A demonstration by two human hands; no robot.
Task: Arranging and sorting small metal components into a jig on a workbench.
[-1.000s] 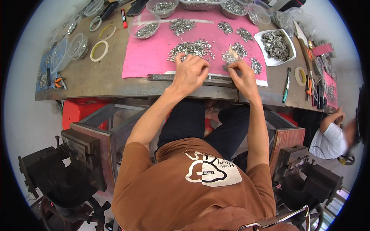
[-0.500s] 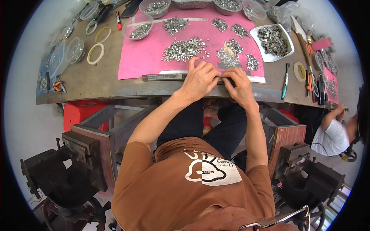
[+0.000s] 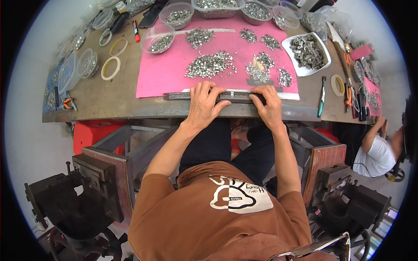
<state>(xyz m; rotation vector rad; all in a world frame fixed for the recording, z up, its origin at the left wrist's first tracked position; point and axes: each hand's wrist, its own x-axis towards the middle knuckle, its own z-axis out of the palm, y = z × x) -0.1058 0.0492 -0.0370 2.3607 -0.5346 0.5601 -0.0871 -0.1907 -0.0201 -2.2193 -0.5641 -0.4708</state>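
As hands (image 3: 202, 106) (image 3: 269, 106) touch the strip (image 3: 237, 95), a white tray (image 3: 291, 51) holds metal pieces (image 3: 308, 50)

At six o'clock in the head view, the brown T-shirt (image 3: 174, 217) carries lettering on its bear print (image 3: 264, 202): loose, dark handwritten-style script (image 3: 256, 189) toward the print's two o'clock, and small pale block capitals on a dark bar (image 3: 235, 199) across the bear's middle

A long, narrow, dark grey bar (image 3: 241, 97) lies flat, running left to right along the near edge of the pink mat (image 3: 163, 74), a small bright spot (image 3: 232, 94) showing on top.
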